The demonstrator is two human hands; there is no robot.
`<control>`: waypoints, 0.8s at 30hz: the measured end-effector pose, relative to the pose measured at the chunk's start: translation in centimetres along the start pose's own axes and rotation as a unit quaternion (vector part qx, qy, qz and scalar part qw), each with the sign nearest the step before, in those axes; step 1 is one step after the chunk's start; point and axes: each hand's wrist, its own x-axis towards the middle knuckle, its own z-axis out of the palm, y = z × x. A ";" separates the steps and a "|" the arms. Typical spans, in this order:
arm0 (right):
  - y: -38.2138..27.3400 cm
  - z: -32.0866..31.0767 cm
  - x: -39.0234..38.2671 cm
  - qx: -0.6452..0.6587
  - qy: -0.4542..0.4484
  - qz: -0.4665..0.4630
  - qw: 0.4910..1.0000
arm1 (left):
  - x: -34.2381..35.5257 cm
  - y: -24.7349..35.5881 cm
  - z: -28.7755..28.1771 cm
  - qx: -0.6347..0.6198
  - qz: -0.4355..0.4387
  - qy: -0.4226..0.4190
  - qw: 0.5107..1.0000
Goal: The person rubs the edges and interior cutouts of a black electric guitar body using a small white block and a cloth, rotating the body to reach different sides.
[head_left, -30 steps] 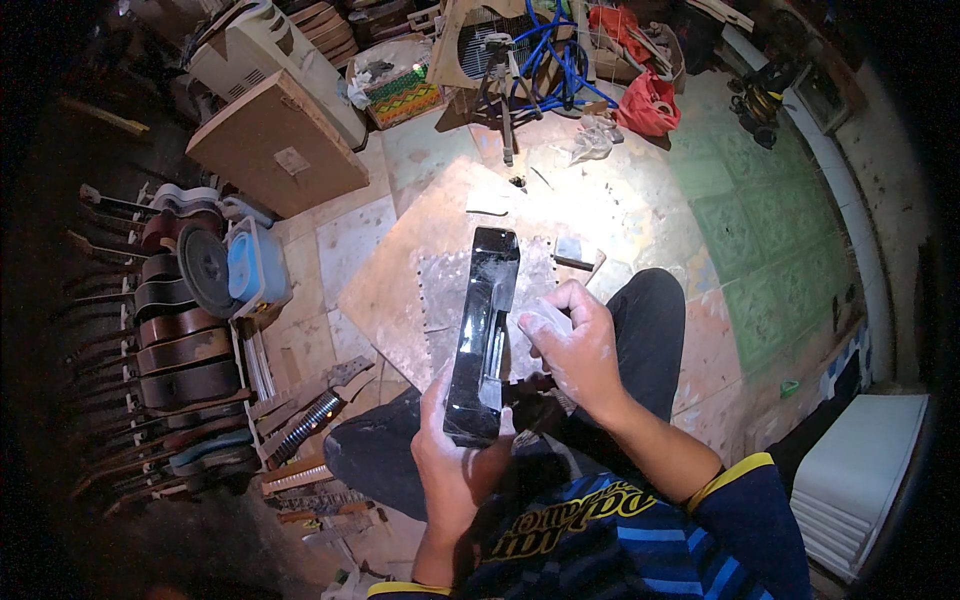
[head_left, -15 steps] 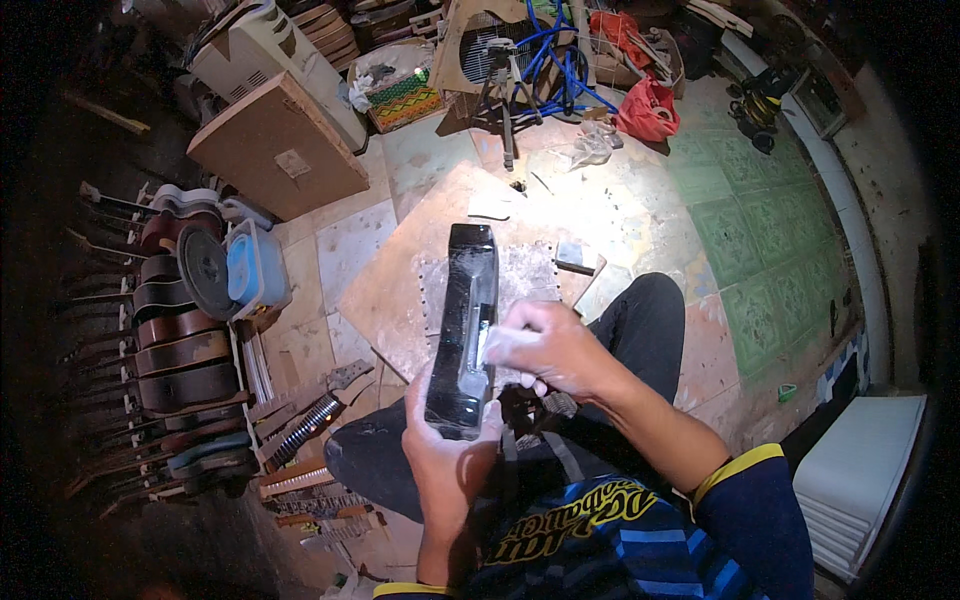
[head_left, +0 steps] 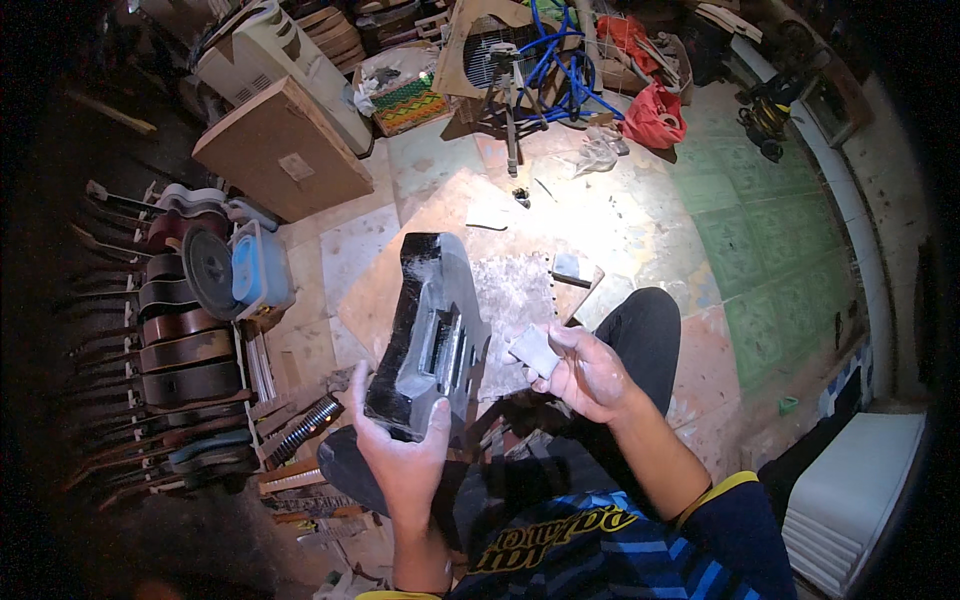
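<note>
My left hand [head_left: 402, 452] grips the lower end of a glossy black block [head_left: 412, 300], which looks like an instrument body. Fingers wrap its left edge and the thumb lies along its near end. A recess with rectangular slots runs down its face, and the surface around the recess is dull grey. To the right, my right hand [head_left: 592, 378] pinches a small folded pale grey sheet that looks like sandpaper [head_left: 537, 351], held apart from the block. Whitish dust coats the fingers of both hands.
Beneath the block lies a dusty board [head_left: 385, 275] on the tiled floor, with a small dark-edged block [head_left: 571, 269] on it. Guitars [head_left: 185, 330] line the left side beside a clear tub [head_left: 270, 270]. Blue hose [head_left: 560, 70] and a red bag [head_left: 653, 115] lie at the back.
My right hand has drawn away from the block's recess to the right, turning so the folded sheet shows. The left hand has shifted left and tilted the block, showing more of its face and side.
</note>
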 end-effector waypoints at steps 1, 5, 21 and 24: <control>-0.1 -0.1 0.0 -0.006 -0.007 -0.004 1.000 | 0.1 0.5 0.3 0.018 0.020 0.027 0.999; -0.2 -0.1 -0.3 0.017 -0.027 0.000 0.999 | 0.7 1.1 0.8 0.160 0.134 0.076 0.975; -1.2 1.5 1.1 0.001 -0.101 0.029 0.994 | 2.9 4.0 2.6 0.238 0.235 0.003 0.942; -1.4 1.9 1.1 -0.022 -0.092 0.040 0.995 | 3.0 4.2 2.9 0.245 0.235 -0.010 0.941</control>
